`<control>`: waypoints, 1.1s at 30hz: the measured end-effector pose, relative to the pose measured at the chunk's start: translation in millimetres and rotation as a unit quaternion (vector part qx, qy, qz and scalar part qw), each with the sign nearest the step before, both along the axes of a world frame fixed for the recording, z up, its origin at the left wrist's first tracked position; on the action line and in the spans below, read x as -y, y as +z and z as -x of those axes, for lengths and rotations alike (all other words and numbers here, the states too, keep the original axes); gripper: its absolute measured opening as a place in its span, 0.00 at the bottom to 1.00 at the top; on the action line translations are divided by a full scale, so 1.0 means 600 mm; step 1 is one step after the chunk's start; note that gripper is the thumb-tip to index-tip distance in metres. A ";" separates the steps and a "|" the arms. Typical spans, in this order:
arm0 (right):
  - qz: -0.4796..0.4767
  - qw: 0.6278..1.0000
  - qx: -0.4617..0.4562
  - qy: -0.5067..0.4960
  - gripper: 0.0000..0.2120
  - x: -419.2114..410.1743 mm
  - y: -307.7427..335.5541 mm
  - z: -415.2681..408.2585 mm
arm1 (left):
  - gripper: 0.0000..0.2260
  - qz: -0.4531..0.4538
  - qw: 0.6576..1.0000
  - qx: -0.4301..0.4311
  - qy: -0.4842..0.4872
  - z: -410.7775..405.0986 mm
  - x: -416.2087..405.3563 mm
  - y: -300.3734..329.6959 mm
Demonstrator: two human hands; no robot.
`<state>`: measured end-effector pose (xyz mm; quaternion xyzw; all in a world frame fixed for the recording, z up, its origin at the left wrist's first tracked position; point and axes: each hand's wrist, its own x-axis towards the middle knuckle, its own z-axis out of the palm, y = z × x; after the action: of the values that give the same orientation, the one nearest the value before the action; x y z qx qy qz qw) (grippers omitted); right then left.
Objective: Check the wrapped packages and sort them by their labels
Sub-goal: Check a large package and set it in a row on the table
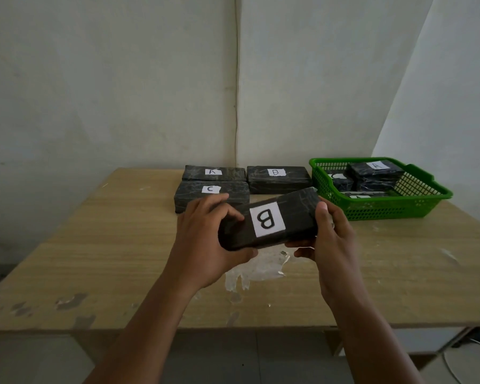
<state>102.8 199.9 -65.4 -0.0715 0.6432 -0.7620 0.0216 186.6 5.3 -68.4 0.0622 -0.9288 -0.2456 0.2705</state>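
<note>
Both hands grip one black package (269, 221) by its ends above the table (94, 245): left hand (205, 242) wrapped round one end, right hand (327, 239) round the other, its B label turned sideways. Beyond lie packages C (211, 195), A (214, 173) and B (278, 179); far right, a green basket (416, 202) holds more. Bare tabletop spreads left.
</note>
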 end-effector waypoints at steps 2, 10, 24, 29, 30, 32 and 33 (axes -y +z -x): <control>-0.020 1.000 -0.019 0.002 0.12 0.001 0.002 0.002 | 0.29 -0.024 0.997 0.066 -0.032 0.000 -0.007 0.008; -0.036 0.996 -0.037 0.068 0.19 0.024 -0.003 -0.015 | 0.49 -0.127 0.988 0.089 -0.012 0.014 -0.028 -0.002; -0.035 0.983 0.033 0.180 0.22 0.014 -0.018 -0.015 | 0.26 -0.499 0.866 -0.025 0.004 0.016 -0.017 0.023; -0.022 0.991 0.060 0.121 0.10 0.013 -0.034 -0.007 | 0.46 -0.474 0.880 -0.031 -0.011 0.020 -0.003 0.012; -0.022 0.991 0.065 0.118 0.08 0.011 -0.035 -0.003 | 0.44 -0.456 0.889 -0.028 -0.013 0.019 0.003 0.008; -0.008 0.990 0.091 0.106 0.07 0.004 -0.034 0.007 | 0.38 -0.418 0.908 -0.032 -0.013 0.015 0.018 -0.002; -0.001 0.989 0.105 0.100 0.07 0.000 -0.034 0.014 | 0.38 -0.392 0.919 -0.031 -0.016 0.012 0.026 -0.008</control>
<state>94.4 200.1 -85.7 -0.0553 0.6277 -0.7588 0.1650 179.1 -10.1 -73.0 0.1410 -0.7501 -0.5962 0.2491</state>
